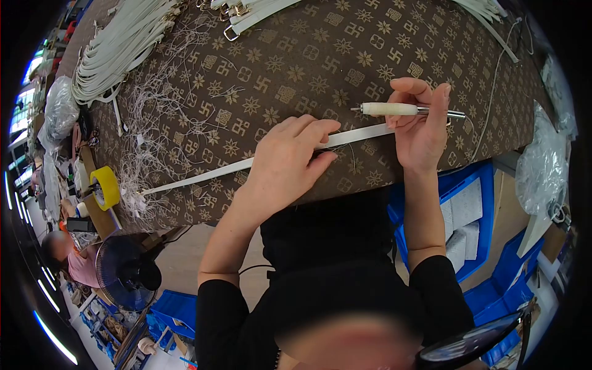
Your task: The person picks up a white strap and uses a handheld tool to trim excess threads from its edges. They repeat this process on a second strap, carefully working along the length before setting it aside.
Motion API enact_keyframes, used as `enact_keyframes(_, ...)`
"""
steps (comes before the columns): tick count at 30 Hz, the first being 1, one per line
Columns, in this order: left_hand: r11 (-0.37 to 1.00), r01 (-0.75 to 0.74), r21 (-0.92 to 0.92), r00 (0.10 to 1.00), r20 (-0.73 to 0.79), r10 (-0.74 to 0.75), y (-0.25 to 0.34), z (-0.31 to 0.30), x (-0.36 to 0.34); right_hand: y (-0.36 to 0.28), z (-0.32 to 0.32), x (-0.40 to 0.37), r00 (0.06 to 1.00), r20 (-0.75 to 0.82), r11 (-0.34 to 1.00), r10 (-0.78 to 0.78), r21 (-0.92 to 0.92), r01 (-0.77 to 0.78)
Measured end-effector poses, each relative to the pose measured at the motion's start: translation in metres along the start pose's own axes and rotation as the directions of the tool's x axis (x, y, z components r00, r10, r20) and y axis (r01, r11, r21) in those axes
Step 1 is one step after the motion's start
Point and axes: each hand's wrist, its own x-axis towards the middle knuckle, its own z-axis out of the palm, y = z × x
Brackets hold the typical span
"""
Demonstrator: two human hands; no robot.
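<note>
A long, narrow white belt (203, 176) runs slantwise over the brown patterned cloth. My left hand (287, 159) lies across its middle, thumb and index finger around the strap and the other fingers curled. Near the thumb, a loose thread (353, 154) sticks out from the belt. My right hand (419, 126) holds a pen-like tool (390, 109) with a cream handle and metal ends, gripped between fingers and thumb above the belt. The belt's right end passes beneath this hand, where a bit of a metal buckle shows, partly hidden.
Bundled white belts (117, 55) lie at the back left, with more buckled belts (256, 17) at the back. Cut threads (151, 126) litter the cloth's left side. Yellow tape (105, 187) stands at the left edge. A fan (128, 272) and blue bins (484, 228) are below table level.
</note>
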Motion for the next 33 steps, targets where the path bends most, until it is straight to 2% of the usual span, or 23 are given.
enact_keyframes(4,0.994,-0.056,0.099,0.997,-0.040,0.060,0.003,0.006,0.001,-0.001,0.000,0.000,1.000,-0.006,1.000,0.007,-0.013,-0.008)
enact_keyframes(8,0.986,-0.110,0.123,0.991,-0.063,0.119,-0.001,0.013,-0.001,0.000,-0.001,0.000,1.000,0.010,1.000,0.001,-0.008,-0.001)
enact_keyframes(10,0.998,0.042,-0.053,0.999,-0.025,-0.043,0.000,0.011,-0.002,0.000,-0.001,0.000,1.000,0.009,1.000,-0.005,-0.005,0.005)
enact_keyframes(11,0.998,0.040,-0.053,0.999,-0.024,-0.042,0.001,0.008,-0.001,0.000,0.000,0.000,1.000,0.008,1.000,-0.006,-0.005,0.006)
enact_keyframes(13,0.896,0.297,-0.329,0.955,0.103,-0.279,0.004,-0.004,-0.001,0.002,0.000,0.000,1.000,-0.002,1.000,-0.009,0.011,0.009)
enact_keyframes(14,0.896,0.298,-0.328,0.955,0.102,-0.280,0.002,-0.009,0.000,0.002,0.000,0.000,1.000,-0.001,1.000,-0.009,0.012,0.009)
enact_keyframes(16,0.939,0.199,-0.281,0.977,0.134,-0.167,-0.004,-0.019,0.003,0.001,0.001,0.000,1.000,-0.004,1.000,-0.009,0.002,0.009)
enact_keyframes(20,0.974,0.141,-0.175,0.982,0.152,-0.115,-0.006,-0.033,0.002,0.002,0.000,0.001,1.000,-0.002,1.000,-0.010,0.017,0.010)
enact_keyframes(22,0.994,0.053,-0.090,0.986,0.161,-0.038,-0.010,-0.039,0.001,0.002,-0.001,0.001,1.000,0.001,1.000,-0.012,0.013,0.012)
enact_keyframes(26,1.000,0.025,-0.003,0.978,0.206,-0.024,-0.014,-0.048,0.001,0.002,0.000,0.001,1.000,-0.001,1.000,-0.017,0.015,0.017)
enact_keyframes(28,0.991,-0.028,0.128,0.974,0.228,-0.002,-0.013,-0.051,0.001,0.002,0.001,0.001,1.000,-0.004,1.000,-0.017,0.006,0.017)
enact_keyframes(29,0.992,-0.027,0.127,0.974,0.227,-0.003,-0.012,-0.053,0.001,0.002,0.001,0.001,1.000,-0.004,1.000,-0.016,0.006,0.016)
enact_keyframes(31,0.938,-0.136,0.317,0.964,0.259,0.053,-0.010,-0.056,0.002,0.001,0.002,0.001,1.000,-0.016,1.000,-0.013,-0.003,0.013)
enact_keyframes(33,0.933,-0.134,0.333,0.970,0.236,0.055,-0.005,-0.057,0.002,0.001,0.002,0.001,1.000,-0.012,1.000,-0.015,0.005,0.015)
